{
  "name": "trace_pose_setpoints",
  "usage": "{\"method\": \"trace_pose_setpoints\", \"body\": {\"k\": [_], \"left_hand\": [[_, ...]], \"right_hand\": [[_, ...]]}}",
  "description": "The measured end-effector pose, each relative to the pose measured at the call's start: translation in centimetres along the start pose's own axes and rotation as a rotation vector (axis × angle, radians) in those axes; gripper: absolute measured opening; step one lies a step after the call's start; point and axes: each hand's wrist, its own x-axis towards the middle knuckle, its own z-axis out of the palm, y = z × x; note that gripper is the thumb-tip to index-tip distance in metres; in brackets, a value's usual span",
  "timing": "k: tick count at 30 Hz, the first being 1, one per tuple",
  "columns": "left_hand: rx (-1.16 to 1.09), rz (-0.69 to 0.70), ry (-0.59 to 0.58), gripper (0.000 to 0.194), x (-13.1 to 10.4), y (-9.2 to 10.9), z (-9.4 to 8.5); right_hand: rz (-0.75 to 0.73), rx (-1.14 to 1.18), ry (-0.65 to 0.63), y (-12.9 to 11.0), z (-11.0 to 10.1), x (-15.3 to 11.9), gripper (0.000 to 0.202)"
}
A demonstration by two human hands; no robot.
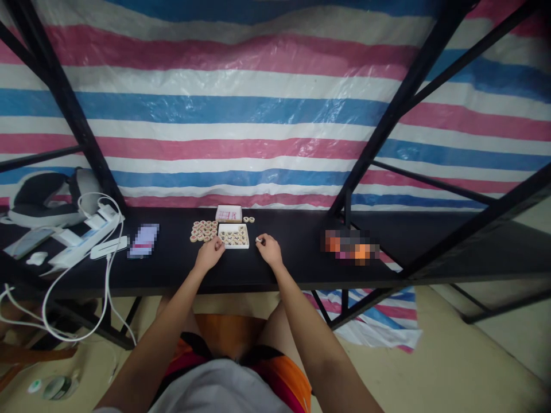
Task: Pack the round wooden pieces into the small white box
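Note:
A white box (233, 246) lies on the black table in front of me, with several round xiangqi pieces (232, 236) in it. At the box's near left corner is my left hand (209, 253), fingers curled closed; whether they grip the corner or a piece is hidden. Just right of the box, my right hand (271, 251) pinches a small pale round xiangqi piece (258, 240) between thumb and fingers. More pieces with red marks (204, 230) sit in close rows left of the box. Two pieces (248, 219) rest behind it.
The box lid (228, 214) stands behind the box. To the left lie a phone (144, 241), a power strip (88, 235) with white cables and a neck pillow (51, 198). A blurred orange and grey item (350, 246) is at right. Black frame posts (370, 155) flank the table (301, 258).

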Motion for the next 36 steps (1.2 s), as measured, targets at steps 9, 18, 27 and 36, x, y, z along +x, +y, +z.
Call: {"method": "trace_pose_setpoints", "body": {"k": [9,18,27,36], "left_hand": [[0.012,-0.005,-0.008,0.012,0.01,-0.01,0.11],[0.013,-0.004,-0.005,0.011,0.10,-0.07,0.11],[0.008,-0.012,-0.010,0.012,0.05,-0.06,0.11],[0.005,-0.001,-0.004,0.012,0.01,-0.01,0.02]], "right_hand": [[0.016,0.002,-0.004,-0.12,-0.11,-0.05,0.015],[0.016,0.003,-0.003,-0.17,-0.16,-0.08,0.015],[0.025,0.017,-0.001,-0.12,-0.06,-0.07,0.015],[0.019,0.018,-0.001,-0.12,-0.06,-0.01,0.016]]}}
